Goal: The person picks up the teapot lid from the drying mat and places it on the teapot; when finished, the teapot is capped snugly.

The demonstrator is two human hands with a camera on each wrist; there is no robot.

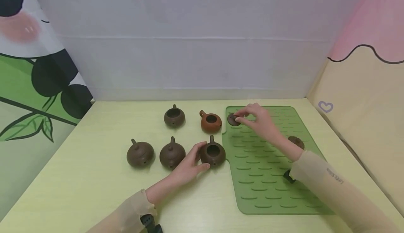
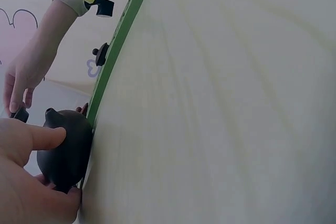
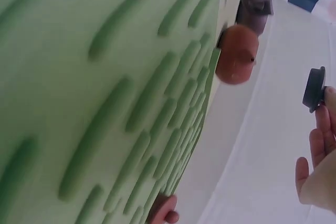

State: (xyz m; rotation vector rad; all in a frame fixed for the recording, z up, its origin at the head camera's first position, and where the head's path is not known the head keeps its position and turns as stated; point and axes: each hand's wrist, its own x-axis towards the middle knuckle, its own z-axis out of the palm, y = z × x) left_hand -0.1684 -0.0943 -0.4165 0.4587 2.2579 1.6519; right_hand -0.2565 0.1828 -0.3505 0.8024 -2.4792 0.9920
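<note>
My left hand (image 1: 186,168) holds a dark brown lidless teapot (image 1: 213,154) by its sides, thumb near the spout and fingers on the far side. The pot stands at the left edge of the green mat (image 1: 262,187), its round mouth facing up. My right hand (image 1: 260,120) pinches a small dark lid (image 1: 233,120) over the mat's far left corner. That lid (image 3: 314,88) hangs tilted off the mat in the right wrist view. An orange-brown lidless teapot (image 1: 211,122) stands just left of it. Another dark lid (image 1: 296,142) lies on the mat beside my right forearm.
Two dark teapots with lids on, one at far left (image 1: 140,154) and one beside my left hand (image 1: 172,154), stand on the pale table. A lidless dark teapot (image 1: 174,117) stands behind them. An orange lid (image 3: 164,211) lies at the mat's far side.
</note>
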